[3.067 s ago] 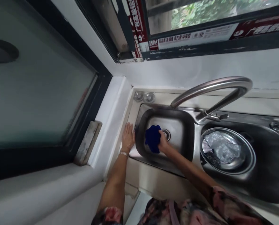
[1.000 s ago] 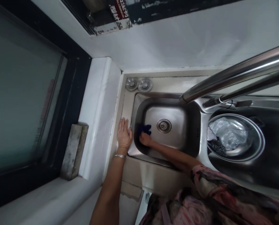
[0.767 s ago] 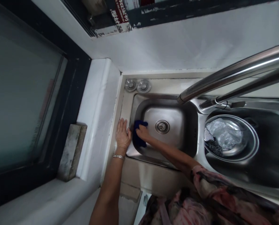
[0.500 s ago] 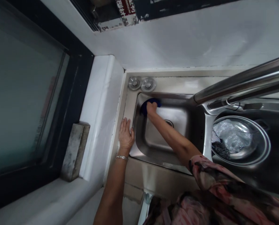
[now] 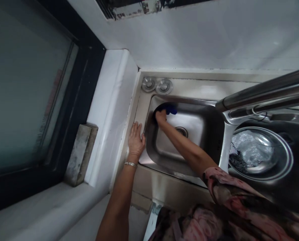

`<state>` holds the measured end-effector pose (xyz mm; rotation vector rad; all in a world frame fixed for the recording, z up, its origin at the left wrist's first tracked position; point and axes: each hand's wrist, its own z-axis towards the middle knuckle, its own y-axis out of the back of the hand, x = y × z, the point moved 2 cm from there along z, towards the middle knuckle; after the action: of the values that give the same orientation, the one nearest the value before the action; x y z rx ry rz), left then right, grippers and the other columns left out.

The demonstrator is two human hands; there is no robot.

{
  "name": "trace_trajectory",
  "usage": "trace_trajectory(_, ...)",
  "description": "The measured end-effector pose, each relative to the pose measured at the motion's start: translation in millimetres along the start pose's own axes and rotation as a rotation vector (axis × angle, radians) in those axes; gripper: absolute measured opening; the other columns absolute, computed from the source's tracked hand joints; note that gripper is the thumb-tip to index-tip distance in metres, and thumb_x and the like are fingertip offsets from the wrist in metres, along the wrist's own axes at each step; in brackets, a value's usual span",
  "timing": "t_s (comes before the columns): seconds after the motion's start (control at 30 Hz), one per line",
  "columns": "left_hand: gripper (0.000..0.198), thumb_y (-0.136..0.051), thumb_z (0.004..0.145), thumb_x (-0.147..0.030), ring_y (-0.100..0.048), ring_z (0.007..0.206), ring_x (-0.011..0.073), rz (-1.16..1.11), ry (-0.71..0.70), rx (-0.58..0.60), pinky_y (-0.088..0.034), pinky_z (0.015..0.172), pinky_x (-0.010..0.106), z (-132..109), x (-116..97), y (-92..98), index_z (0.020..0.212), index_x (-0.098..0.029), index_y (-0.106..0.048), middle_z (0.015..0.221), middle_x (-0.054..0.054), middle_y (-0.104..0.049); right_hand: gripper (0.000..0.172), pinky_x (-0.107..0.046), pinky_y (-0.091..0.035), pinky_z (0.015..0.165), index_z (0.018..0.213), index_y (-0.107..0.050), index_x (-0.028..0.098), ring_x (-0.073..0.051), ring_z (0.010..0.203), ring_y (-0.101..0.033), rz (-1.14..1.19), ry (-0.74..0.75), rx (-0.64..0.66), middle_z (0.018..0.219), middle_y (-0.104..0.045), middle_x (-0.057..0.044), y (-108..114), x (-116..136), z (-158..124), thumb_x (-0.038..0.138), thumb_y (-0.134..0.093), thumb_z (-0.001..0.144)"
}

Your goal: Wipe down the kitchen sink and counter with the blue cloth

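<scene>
While left hand (image 5: 136, 141) lies flat, thumb apart | right hand (image 5: 160, 117) bunches fingers on blue cloth (image 5: 172, 109) | inside sink basin (image 5: 193, 125)

Dim light, soft-glare sink (image 5: 195, 129)

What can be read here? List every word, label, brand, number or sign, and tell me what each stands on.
No text can be read with certainty.
Pale sticker on the dark window frame: printed characters, cut off by the picture's edge, too small and blurred to quote.
Frosted glass: faint marks beside its right edge, too blurred to tell whether they are writing.
Blue cloth and sink: no writing visible.
</scene>
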<state>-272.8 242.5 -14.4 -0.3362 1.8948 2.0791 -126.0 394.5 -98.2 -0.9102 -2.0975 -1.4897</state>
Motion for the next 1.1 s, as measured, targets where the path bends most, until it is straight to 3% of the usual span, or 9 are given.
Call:
trace_trajectory(0.07,0.056,-0.043,0.104,-0.03,-0.031,0.164,0.0293,0.007,-0.009,-0.014,-0.033,0.136,0.058,1.0,1.4,-0.3,0.158,-0.016,-0.048,0.17,0.018,-0.044,0.051,-0.045,-0.056,0.106,0.151,-0.053,0.0,-0.032,0.13,-0.067,-0.02,-0.044,0.075,0.144,-0.064,-0.029,-11.3,8.7,-30.7,0.018,-0.036,0.107)
trace_trajectory(0.17,0.056,-0.044,0.103,-0.029,-0.032,0.164,0.03,0.004,-0.019,-0.026,-0.032,0.136,0.059,3.1,3.4,-1.4,0.157,-0.016,-0.049,0.17,0.019,-0.045,0.059,-0.042,-0.049,0.117,0.162,-0.039,0.001,-0.028,0.149,-0.053,-0.045,-0.002,0.199,0.163,-0.049,-0.027,-21.0,4.2,-89.1,0.014,-0.035,0.104)
trace_trajectory(0.3,0.056,-0.044,0.102,-0.031,-0.031,0.164,0.0311,-0.025,-0.01,-0.028,-0.031,0.136,0.061,6.0,3.3,-2.1,0.156,-0.016,-0.05,0.17,0.019,-0.044,0.052,-0.035,-0.058,0.1,0.152,-0.053,0.009,-0.027,0.13,-0.068,-0.096,0.065,0.444,0.151,-0.065,-0.02,-25.4,-26.5,-162.4,0.021,-0.054,0.101)
trace_trajectory(0.43,0.056,-0.045,0.102,-0.032,-0.032,0.164,0.0318,-0.027,-0.009,-0.025,-0.031,0.136,0.061,8.6,0.5,-0.8,0.155,-0.015,-0.052,0.169,0.019,-0.045,0.038,-0.035,-0.057,0.092,0.137,-0.066,0.018,-0.027,0.115,-0.074,-0.167,0.154,0.685,0.133,-0.076,-0.013,-17.6,-64.5,-195.4,0.036,-0.053,0.106)
trace_trajectory(0.6,0.057,-0.046,0.1,-0.032,-0.033,0.163,0.0322,-0.037,0.0,-0.012,-0.032,0.136,0.06,11.0,0.3,-0.9,0.153,-0.012,-0.053,0.167,0.021,-0.047,0.04,-0.035,-0.053,0.102,0.13,-0.074,0.021,-0.027,0.126,-0.07,-0.296,0.273,0.867,0.135,-0.076,-0.013,29.5,-123.5,-193.9,0.046,-0.053,0.107)
trace_trajectory(0.8,0.058,-0.047,0.098,-0.031,-0.032,0.164,0.0313,-0.066,0.009,-0.022,-0.029,0.137,0.061,12.2,2.3,-2.7,0.155,-0.017,-0.052,0.171,0.016,-0.044,0.033,-0.05,-0.053,0.105,0.101,-0.083,0.012,-0.039,0.116,-0.074,-0.568,0.175,0.95,0.113,-0.08,-0.025,112.8,-193.3,-204.6,0.041,-0.067,0.095)
trace_trajectory(0.93,0.058,-0.048,0.099,-0.032,-0.033,0.163,0.0317,-0.072,0.012,-0.005,-0.029,0.137,0.06,13.0,1.0,-2.9,0.154,-0.017,-0.052,0.17,0.017,-0.044,0.013,-0.055,-0.032,0.128,0.088,-0.082,0.021,-0.04,0.14,-0.059,-0.613,0.262,0.796,0.124,-0.079,-0.02,157.7,-219.1,-198.9,0.025,-0.082,0.076)
trace_trajectory(1.03,0.058,-0.048,0.099,-0.033,-0.033,0.163,0.0318,-0.072,0.022,-0.007,-0.029,0.137,0.06,13.6,-0.1,-3.1,0.154,-0.016,-0.052,0.17,0.017,-0.045,0.017,-0.055,-0.026,0.132,0.082,-0.079,0.021,-0.037,0.146,-0.053,-0.56,0.266,0.639,0.132,-0.076,-0.018,179.6,-224.4,-154.9,0.013,-0.085,0.068)
trace_trajectory(1.1,0.058,-0.048,0.099,-0.033,-0.033,0.163,0.0321,-0.068,0.029,-0.006,-0.028,0.137,0.06,13.9,-0.8,-3.3,0.154,-0.015,-0.052,0.17,0.017,-0.045,0.012,-0.055,-0.03,0.131,0.084,-0.078,0.015,-0.036,0.144,-0.055,-0.448,0.174,0.401,0.131,-0.075,-0.021,189.7,-221.0,-111.1,0.011,-0.083,0.074)
